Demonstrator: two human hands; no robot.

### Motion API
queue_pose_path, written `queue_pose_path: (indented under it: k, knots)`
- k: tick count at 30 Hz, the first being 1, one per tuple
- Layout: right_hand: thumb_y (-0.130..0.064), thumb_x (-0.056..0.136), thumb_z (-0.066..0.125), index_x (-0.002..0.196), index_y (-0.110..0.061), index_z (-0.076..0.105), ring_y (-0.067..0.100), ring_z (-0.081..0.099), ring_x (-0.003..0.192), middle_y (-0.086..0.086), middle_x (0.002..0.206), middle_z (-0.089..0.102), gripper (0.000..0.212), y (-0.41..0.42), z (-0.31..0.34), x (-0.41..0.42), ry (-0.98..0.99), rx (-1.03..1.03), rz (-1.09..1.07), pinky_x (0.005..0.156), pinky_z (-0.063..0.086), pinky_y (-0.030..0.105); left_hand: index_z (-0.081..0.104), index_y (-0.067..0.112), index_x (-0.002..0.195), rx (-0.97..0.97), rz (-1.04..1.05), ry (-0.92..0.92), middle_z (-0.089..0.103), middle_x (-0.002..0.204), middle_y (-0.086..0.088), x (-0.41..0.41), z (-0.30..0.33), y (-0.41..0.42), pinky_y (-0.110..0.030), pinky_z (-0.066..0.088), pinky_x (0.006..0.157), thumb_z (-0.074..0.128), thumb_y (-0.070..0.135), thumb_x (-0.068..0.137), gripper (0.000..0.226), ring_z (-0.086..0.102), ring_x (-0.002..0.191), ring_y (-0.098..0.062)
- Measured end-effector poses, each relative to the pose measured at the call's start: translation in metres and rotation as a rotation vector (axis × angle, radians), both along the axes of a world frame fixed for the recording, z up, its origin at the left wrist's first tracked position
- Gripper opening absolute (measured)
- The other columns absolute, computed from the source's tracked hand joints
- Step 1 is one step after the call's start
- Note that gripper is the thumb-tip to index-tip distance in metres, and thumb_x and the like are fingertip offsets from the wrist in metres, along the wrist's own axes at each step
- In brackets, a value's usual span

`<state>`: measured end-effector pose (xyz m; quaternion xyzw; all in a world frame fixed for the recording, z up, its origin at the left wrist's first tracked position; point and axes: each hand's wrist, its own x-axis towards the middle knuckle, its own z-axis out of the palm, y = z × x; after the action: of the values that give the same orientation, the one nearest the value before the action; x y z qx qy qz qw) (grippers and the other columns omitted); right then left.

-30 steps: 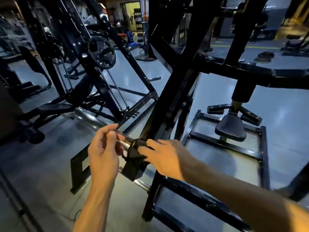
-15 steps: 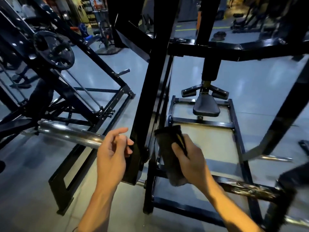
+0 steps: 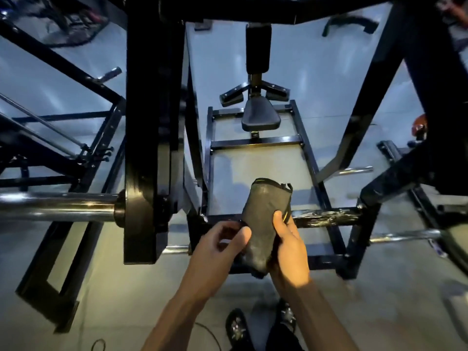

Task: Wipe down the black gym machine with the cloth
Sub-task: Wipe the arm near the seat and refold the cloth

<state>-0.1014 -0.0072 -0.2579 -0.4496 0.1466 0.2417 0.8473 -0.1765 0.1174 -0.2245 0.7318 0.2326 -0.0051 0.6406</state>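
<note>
A gym, black steel machine frame (image 3: 152, 102) filling the middle, chrome bar (image 3: 55, 206) for weight plates at 9 o'clock, padded seat (image 3: 260, 117) at 12 o'clock, another black machine (image 3: 50, 138) at 10 o'clock, smooth grey floor (image 3: 379, 300) all round

No legible text, label or number anywhere.
</note>
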Motion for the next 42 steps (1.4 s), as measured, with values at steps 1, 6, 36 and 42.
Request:
queue_pose_path:
  k: [1,6,36,42]
  knots:
    - [-0.025,0.104,0.052,0.131,-0.015,0.064,0.038,0.069,0.113,0.017,0.122,0.072,0.031,-0.004,-0.005,0.001,0.013,-0.005,-0.016,0.095,0.058,0.05,0.07,0.03,0.114,-0.048,-0.017,0.033,0.075,0.106,0.012,0.003,-0.006,-0.005,-0.02,0.054,0.08,0.067,0.062,0.088,0.041,0.071,0.1,-0.005]
    - [-0.022,0.098,0.057,0.128,-0.013,0.063,0.035,0.07,0.112,0.018,0.12,0.073,0.032,-0.02,-0.03,0.004,0.052,-0.031,0.055,0.095,0.058,0.047,0.068,0.032,0.114,0.02,-0.022,0.147,0.076,0.105,0.014,0.015,-0.042,-0.021,-0.029,0.058,0.085,0.081,0.035,0.087,0.03,0.071,0.101,-0.004]
    - [-0.035,0.077,0.082,0.141,-0.003,0.051,0.02,0.071,0.087,0.011,0.105,0.069,0.078,0.03,-0.23,0.067,0.363,0.093,0.313,0.065,0.058,0.033,0.059,0.018,0.136,-0.122,0.187,0.062,0.069,0.125,-0.005,0.035,-0.198,0.066,-0.034,0.058,0.092,0.08,0.03,0.076,0.066,0.067,0.117,-0.024]
    - [-0.043,0.078,0.084,0.137,-0.004,0.058,0.03,0.069,0.115,0.016,0.127,0.07,0.076,0.048,-0.261,0.073,0.322,0.234,0.416,0.094,0.059,0.046,0.061,0.017,0.132,-0.263,0.25,0.018,0.071,0.12,-0.004,0.029,-0.23,0.093,-0.037,0.059,0.088,0.079,0.027,0.072,0.064,0.066,0.118,-0.03]
